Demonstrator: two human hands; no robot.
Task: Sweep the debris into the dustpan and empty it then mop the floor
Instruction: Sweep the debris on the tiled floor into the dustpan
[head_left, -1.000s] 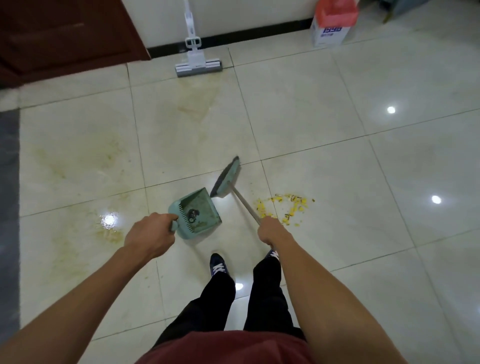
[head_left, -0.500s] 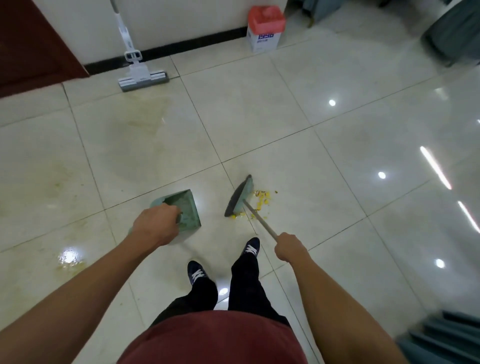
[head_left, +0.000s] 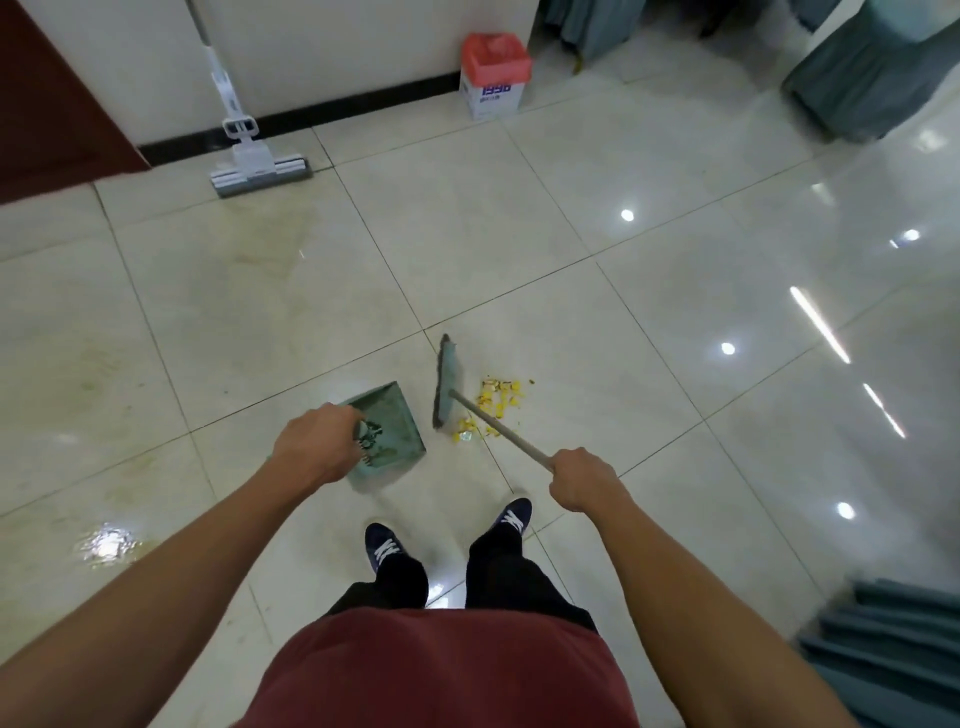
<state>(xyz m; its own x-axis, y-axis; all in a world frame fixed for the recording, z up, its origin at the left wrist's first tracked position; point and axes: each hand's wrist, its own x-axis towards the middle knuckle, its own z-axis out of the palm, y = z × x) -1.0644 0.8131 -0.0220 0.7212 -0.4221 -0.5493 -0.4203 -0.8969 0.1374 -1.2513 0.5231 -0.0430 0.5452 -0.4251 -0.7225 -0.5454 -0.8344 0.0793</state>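
At the bottom of the frame, a person in a dark red top (head_left: 436, 670) and black trousers stands on a glossy tiled floor (head_left: 597, 197), dark blue shoes (head_left: 387, 545) pointing up the picture. Both bare forearms reach forward from the lower corners. The left hand (head_left: 314, 447), left of centre, is curled tight around the handle end of a green dustpan (head_left: 387, 428); the fingers are closed and the handle itself is hidden under them. The pan lies with its open mouth turned toward the right, a few dark bits caught at its comb-toothed rear edge. The right hand (head_left: 584, 480), right of centre, is closed in a fist around the wooden handle of a broom (head_left: 447, 382), whose green head stands on edge just right of the dustpan, apart from it by a narrow strip of tile. Yellow debris (head_left: 496, 402) lies scattered on the floor immediately right of the broom head, some of it under the handle. A bright wet patch glints at lower left, and yellowish smears stain the tiles across the left half. Farther off, at upper left, a white mop (head_left: 254, 161) leans against the wall with its grey sponge head on the floor. A white bin (head_left: 493, 80) lined with a red bag stands at top centre beside the skirting, with grey-green draped furniture at upper right.
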